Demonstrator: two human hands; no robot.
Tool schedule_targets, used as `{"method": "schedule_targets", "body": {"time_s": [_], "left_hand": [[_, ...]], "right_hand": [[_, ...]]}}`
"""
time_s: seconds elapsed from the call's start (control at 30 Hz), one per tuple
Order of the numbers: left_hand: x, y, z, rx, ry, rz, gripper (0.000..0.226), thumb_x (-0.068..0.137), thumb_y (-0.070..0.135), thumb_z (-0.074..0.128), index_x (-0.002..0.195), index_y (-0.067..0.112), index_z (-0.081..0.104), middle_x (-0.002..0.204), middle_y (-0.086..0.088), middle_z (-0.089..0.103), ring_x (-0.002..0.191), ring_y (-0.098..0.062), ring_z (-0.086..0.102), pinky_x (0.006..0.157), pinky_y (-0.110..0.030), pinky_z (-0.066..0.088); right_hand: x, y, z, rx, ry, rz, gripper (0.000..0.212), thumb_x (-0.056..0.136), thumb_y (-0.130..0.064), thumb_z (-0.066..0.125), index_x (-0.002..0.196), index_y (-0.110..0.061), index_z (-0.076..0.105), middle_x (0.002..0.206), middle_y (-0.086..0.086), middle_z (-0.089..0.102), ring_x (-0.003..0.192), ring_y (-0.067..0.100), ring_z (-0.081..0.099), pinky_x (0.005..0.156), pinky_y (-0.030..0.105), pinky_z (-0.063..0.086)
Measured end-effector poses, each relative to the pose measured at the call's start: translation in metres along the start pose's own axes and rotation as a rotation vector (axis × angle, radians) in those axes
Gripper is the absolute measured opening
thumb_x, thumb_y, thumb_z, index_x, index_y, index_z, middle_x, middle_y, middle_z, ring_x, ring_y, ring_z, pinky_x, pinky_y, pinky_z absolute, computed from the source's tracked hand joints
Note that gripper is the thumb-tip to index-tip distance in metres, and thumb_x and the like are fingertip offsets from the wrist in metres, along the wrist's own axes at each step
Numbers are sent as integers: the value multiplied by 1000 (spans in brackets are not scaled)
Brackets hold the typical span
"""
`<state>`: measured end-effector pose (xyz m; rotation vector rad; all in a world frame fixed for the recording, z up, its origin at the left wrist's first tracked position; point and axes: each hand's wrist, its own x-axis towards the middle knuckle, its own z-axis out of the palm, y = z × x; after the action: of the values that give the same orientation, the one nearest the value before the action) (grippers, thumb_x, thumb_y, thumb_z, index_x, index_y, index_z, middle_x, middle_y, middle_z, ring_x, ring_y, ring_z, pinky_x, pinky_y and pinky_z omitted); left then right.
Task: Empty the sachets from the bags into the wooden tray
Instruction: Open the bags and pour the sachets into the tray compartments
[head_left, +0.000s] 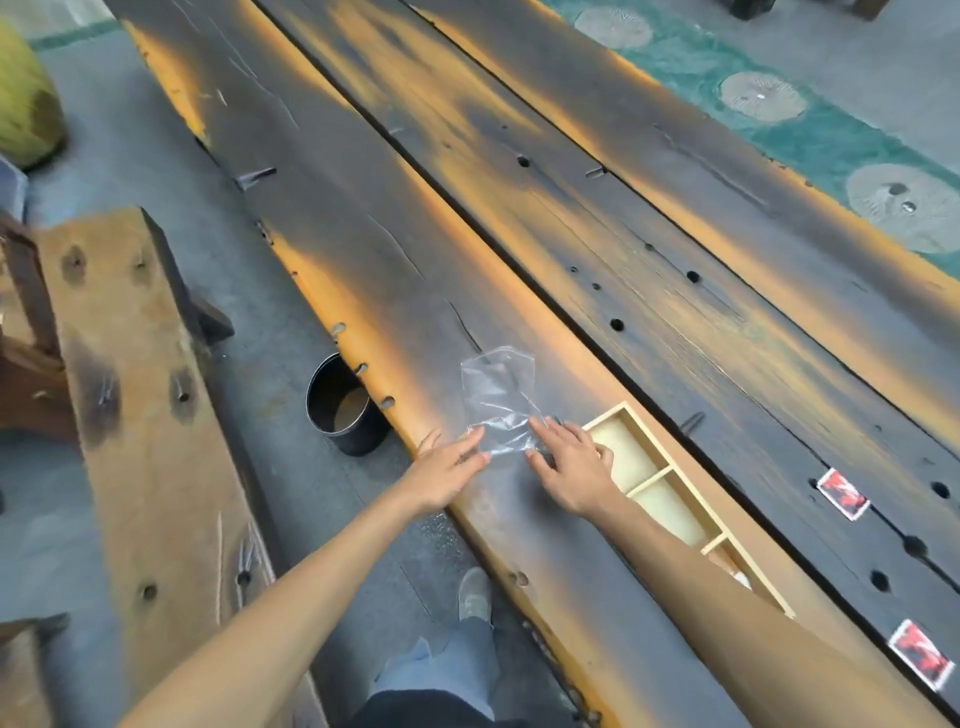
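A clear plastic bag (497, 396) lies flat and looks empty on the dark wooden table. My left hand (448, 469) rests with spread fingers on the bag's near left corner. My right hand (570, 464) presses the near right corner, fingers apart. Just right of that hand sits the pale wooden tray (675, 480) with dividers; my right forearm hides part of it. Two red-and-white sachets lie on the table at the right, one (842, 493) farther off and one (922, 661) nearer.
A black metal cylinder (345, 410) stands on the floor beside the table's left edge. A rough wooden bench (140, 395) runs along the left. My shoe (474, 592) and trouser leg show below the table edge.
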<state>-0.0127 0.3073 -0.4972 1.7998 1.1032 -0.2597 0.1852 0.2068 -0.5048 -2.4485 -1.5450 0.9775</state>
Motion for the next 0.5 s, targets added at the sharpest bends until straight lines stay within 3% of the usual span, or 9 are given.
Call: {"method": "schedule_targets", "body": {"time_s": [0.1,0.23,0.5], "left_hand": [[3,-13,12,86,-57,-50,63,102,59,33,159,43,14,169,14,6,153,-28,-25,125,-52,-6],[3,-18,21,176,-108,-86,65,100,62,32,158,49,6,168,15,-8,148,-29,-34,123,-54,-6],[1,-9,36,275,-35,12,70,96,70,31,156,53,-2,166,19,-15,148,-29,-35,123,-54,-6]], "right_hand": [[-3,0,14,-156,-61,23,57,106,-55,26,161,-41,20,172,-4,19,160,23,2,120,59,7],[-5,0,28,-312,-79,13,58,105,-57,20,161,-42,18,173,-1,14,159,28,-12,120,65,-3],[-24,18,26,-247,-8,-12,61,104,-61,20,162,-42,15,173,-5,12,159,27,-15,122,62,-4]]}}
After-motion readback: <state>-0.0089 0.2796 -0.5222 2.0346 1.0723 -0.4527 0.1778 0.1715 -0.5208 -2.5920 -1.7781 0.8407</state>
